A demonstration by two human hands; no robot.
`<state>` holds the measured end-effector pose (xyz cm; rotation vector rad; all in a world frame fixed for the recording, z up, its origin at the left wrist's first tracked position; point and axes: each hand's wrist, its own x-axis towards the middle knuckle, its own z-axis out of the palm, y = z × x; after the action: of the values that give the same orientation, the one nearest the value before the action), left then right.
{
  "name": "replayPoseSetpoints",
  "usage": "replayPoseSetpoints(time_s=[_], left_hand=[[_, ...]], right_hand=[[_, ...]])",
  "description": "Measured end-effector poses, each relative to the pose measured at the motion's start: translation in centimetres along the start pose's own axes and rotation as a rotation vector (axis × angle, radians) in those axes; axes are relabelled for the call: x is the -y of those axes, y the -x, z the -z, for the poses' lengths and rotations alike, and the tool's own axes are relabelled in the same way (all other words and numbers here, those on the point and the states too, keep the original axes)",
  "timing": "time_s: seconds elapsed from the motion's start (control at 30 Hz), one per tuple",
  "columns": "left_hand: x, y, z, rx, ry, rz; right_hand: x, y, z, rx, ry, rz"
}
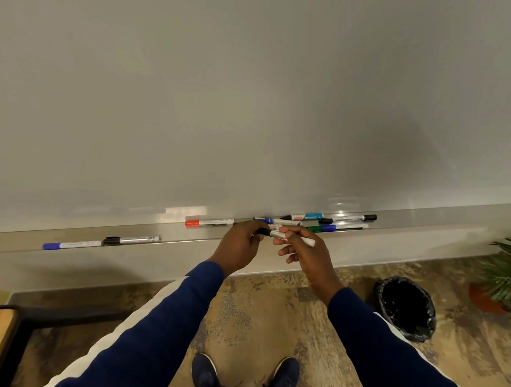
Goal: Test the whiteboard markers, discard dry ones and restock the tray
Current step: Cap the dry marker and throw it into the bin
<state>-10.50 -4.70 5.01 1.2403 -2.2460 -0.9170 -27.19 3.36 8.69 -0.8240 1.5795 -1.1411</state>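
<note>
Testing step, one marker [277, 234] held level between both hands, just in front of the tray [174, 234]. The left hand [241, 242] curls its fingers round the black cap [263, 231]; the right hand [301, 248] pinches the white barrel between thumb and forefinger, its lower fingers loosely spread. Whether the cap is coming off or going on cannot be told; with the board [252, 92] blank, uncapping seems likelier. The next move probably calls for a straight pull apart, then the right hand lifting the tip up to the board for a trial stroke. A red marker [208, 222] lies just beyond the left hand, a cluster of markers [328, 222] beyond the right hand, and two more markers [102, 243] well to the left. The bin [403, 308] for dry ones stands below and right of the right hand.
</note>
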Motion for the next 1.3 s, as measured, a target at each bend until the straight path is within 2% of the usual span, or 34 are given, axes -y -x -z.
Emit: replayPoseSetpoints(time_s=[0.23,0.4,0.63,0.77,0.93,1.17,1.3], left_hand=[[-1.1,-0.5,0.1,-0.002,-0.093,0.013],[-1.7,-1.2,0.0,0.04,-0.131,-0.036],[-1.9,-1.1,-1.6,0.131,-0.114,-0.059],[-2.6,-1.4,-3.5,0.102,-0.027,-0.005],[-3.7,-2.6,-6.7,0.175,-0.018,0.029],[-6.3,-4.9,-11.0,0.33,-0.179,0.061],[-8.3,-6.1,-13.4,0.41,-0.28,0.015]], right_hand=[[-0.5,0.5,-0.5,-0.029,0.104,0.174],[-0.9,0.9,-0.1,-0.058,0.082,0.204],[-1.9,1.3,1.4,-0.083,0.064,0.129],[-1.8,0.8,3.0,-0.104,0.044,0.025],[-2.7,1.1,6.0,-0.138,0.01,-0.02],[-4.2,2.1,12.5,-0.192,-0.057,-0.046],[-5.2,2.6,16.3,-0.229,-0.116,-0.074]])
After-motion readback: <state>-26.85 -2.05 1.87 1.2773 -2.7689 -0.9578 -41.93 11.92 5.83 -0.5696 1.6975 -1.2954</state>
